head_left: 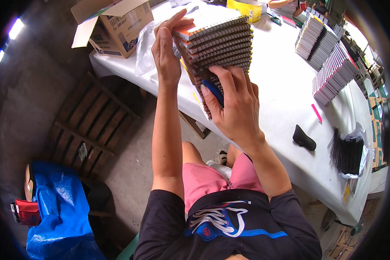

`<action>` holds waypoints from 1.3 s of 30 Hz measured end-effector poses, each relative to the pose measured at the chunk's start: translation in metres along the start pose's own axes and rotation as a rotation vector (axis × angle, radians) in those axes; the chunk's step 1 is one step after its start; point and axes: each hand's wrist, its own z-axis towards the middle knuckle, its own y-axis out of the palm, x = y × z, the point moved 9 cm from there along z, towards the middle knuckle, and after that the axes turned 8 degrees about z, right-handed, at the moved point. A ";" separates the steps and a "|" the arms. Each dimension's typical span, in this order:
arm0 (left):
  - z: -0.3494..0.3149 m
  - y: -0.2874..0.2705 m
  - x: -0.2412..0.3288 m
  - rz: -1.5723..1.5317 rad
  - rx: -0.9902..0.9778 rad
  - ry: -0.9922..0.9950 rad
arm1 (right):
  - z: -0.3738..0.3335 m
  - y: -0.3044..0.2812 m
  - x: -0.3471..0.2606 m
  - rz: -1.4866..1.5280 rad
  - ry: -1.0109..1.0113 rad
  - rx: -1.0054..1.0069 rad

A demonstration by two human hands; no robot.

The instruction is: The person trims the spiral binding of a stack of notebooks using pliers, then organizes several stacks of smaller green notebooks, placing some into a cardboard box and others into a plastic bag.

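Bracing notebooks [227, 45]: left hand [167, 54], flat; right hand [238, 99] grasping tool [214, 91]; white table [279, 73], concrete floor [136, 162]

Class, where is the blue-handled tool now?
The blue-handled tool is in the right hand, upper middle of the head view, by the spiral-bound notebooks.

Dark lettering [118, 21] and a blue emblem [132, 44] stand on the brown cardboard box [117, 37], its smaller print blurred.

Grey floor [130, 151], brown wooden slats [95, 144], white table [275, 95], bright light strips [16, 28] at left
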 end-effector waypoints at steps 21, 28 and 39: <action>0.005 -0.010 -0.010 0.089 -0.029 0.101 | -0.011 0.004 0.006 0.064 0.046 -0.022; 0.004 -0.011 -0.008 0.080 -0.026 0.132 | -0.028 0.043 0.031 1.015 0.657 -0.365; 0.007 -0.010 -0.014 0.029 -0.033 0.099 | -0.026 0.001 0.018 0.110 0.072 0.004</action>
